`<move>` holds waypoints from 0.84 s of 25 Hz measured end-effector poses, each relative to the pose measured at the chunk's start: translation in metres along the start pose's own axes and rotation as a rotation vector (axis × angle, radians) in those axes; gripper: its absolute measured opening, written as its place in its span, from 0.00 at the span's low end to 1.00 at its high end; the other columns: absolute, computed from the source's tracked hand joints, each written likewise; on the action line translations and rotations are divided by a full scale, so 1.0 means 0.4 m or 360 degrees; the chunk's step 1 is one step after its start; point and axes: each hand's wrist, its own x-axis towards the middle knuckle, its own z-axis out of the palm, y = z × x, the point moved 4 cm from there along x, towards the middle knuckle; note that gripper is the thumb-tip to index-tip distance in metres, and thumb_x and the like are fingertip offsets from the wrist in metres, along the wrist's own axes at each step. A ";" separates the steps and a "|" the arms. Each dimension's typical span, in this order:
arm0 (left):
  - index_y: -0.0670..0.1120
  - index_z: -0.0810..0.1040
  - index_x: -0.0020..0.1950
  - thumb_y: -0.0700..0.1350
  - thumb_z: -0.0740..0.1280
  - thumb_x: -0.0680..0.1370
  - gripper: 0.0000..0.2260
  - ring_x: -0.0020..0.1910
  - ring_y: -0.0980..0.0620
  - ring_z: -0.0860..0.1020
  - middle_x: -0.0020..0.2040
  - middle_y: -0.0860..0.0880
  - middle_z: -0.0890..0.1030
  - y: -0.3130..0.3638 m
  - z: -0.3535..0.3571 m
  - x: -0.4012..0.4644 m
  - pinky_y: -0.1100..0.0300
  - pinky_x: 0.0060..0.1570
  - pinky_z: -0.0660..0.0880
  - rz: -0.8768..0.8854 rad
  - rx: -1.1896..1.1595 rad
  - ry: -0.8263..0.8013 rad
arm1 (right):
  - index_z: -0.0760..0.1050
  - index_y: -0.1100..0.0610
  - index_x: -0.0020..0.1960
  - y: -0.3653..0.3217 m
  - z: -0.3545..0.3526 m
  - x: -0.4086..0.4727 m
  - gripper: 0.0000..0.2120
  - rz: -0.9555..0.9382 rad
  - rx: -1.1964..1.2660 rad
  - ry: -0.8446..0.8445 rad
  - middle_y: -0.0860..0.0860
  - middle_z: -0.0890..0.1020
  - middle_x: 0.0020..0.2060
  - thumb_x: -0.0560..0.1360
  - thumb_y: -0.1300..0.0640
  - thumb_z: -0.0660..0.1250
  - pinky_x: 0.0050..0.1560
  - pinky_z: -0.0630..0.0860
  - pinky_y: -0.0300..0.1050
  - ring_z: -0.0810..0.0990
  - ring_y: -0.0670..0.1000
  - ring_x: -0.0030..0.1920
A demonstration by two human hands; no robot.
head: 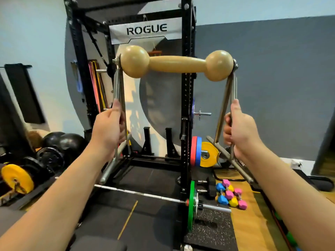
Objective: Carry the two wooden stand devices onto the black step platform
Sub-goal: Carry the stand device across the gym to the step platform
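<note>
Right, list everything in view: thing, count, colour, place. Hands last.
stand: one, tan wooden dumbbell-shaped bar on silver metal legs, held up at centre
rack: one, black, behind the stand
banner: one, white, lettered ROGUE, top of the rack
barbell: one, silver, green plate on its right end, on the floor
plates: three, red, blue, yellow, right of the rack's base
small dumbbells: several, pink, blue, yellow, on the floor at right
balls: two, black, left
yellow plate: one, far left
bands: several, pink, orange, yellow, hanging at the rack's left
left hand: grips the stand's left leg
right hand: grips the right leg
</note>
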 end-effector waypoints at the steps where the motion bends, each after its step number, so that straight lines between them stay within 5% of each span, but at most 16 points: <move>1: 0.48 0.64 0.37 0.61 0.56 0.85 0.22 0.22 0.53 0.55 0.27 0.48 0.59 0.026 -0.018 -0.001 0.62 0.23 0.52 0.0043 0.0011 0.0020 | 0.65 0.52 0.34 -0.021 0.025 0.003 0.27 -0.0033 0.0007 -0.0025 0.48 0.61 0.22 0.84 0.35 0.55 0.24 0.54 0.40 0.56 0.49 0.23; 15: 0.47 0.66 0.37 0.65 0.58 0.79 0.23 0.22 0.54 0.57 0.25 0.50 0.60 0.368 -0.536 -0.100 0.59 0.24 0.52 0.0289 0.0217 0.0485 | 0.66 0.53 0.36 -0.171 0.576 -0.164 0.28 -0.0175 0.0190 -0.0514 0.48 0.63 0.23 0.84 0.34 0.54 0.25 0.55 0.44 0.57 0.49 0.23; 21: 0.49 0.66 0.37 0.65 0.56 0.82 0.23 0.24 0.53 0.58 0.28 0.50 0.62 0.475 -0.921 -0.250 0.59 0.23 0.55 0.0329 0.0506 0.0750 | 0.66 0.54 0.36 -0.140 0.934 -0.394 0.27 -0.0141 0.0326 -0.0811 0.49 0.63 0.25 0.84 0.34 0.53 0.25 0.56 0.45 0.58 0.49 0.24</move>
